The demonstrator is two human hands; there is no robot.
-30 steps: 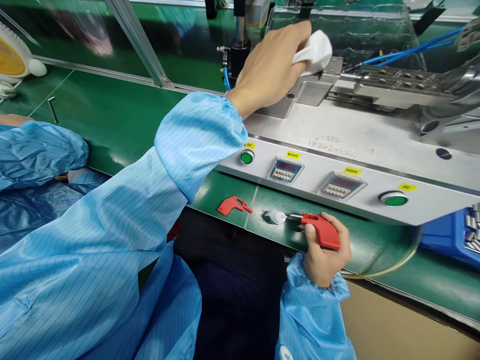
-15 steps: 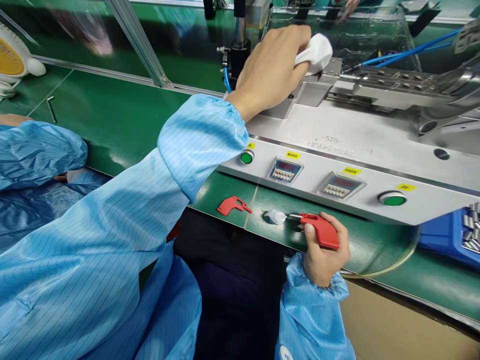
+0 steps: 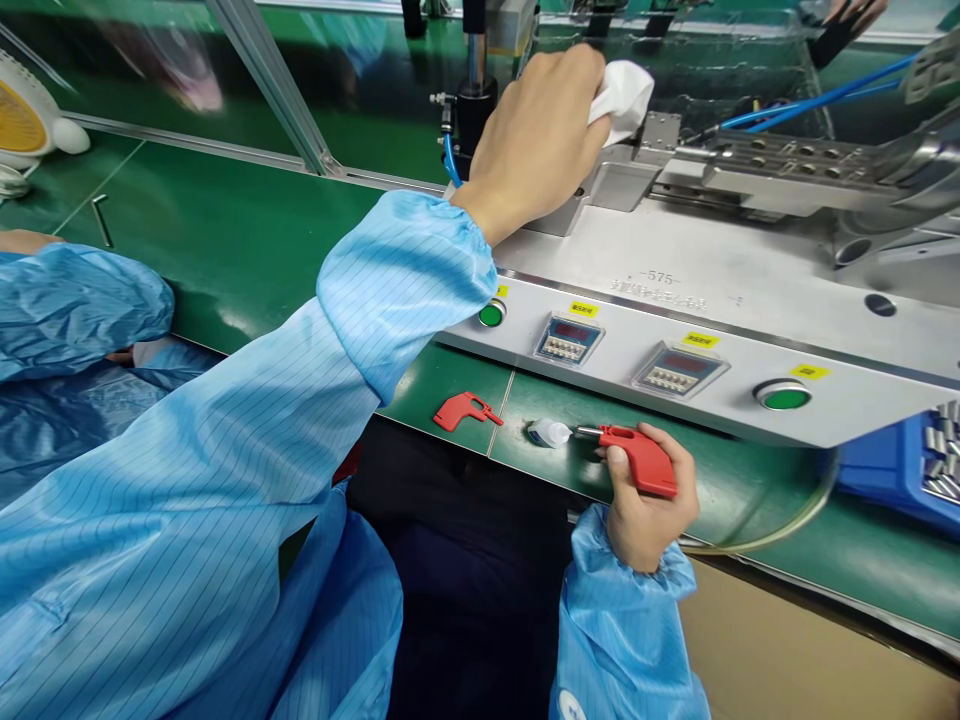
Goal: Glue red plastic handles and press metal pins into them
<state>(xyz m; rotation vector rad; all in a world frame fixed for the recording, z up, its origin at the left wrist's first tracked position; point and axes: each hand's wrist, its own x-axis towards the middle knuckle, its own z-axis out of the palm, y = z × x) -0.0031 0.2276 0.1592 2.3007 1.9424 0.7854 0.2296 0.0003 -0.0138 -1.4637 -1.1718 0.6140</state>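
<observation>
My left hand [image 3: 536,135] reaches far forward and is closed around a white cloth [image 3: 622,90], which it presses against a metal block [image 3: 622,180] on top of the grey machine [image 3: 720,275]. My right hand [image 3: 649,500] rests at the near edge of the green bench and grips a red pistol-shaped tool [image 3: 637,458] with a metal nozzle pointing left. A small white bottle [image 3: 547,433] lies just off the nozzle's tip. A second red piece [image 3: 463,410] lies to the left of it on the bench.
The machine's front panel carries two green buttons [image 3: 784,396] and two small digital displays [image 3: 570,340]. A blue bin of metal parts [image 3: 911,465] sits at the right. Blue hoses [image 3: 825,100] run behind the machine. Another person's blue sleeve [image 3: 75,300] is at the left.
My left hand with the cloth has slid slightly left and back along the metal block. My right hand stays still with the red tool.
</observation>
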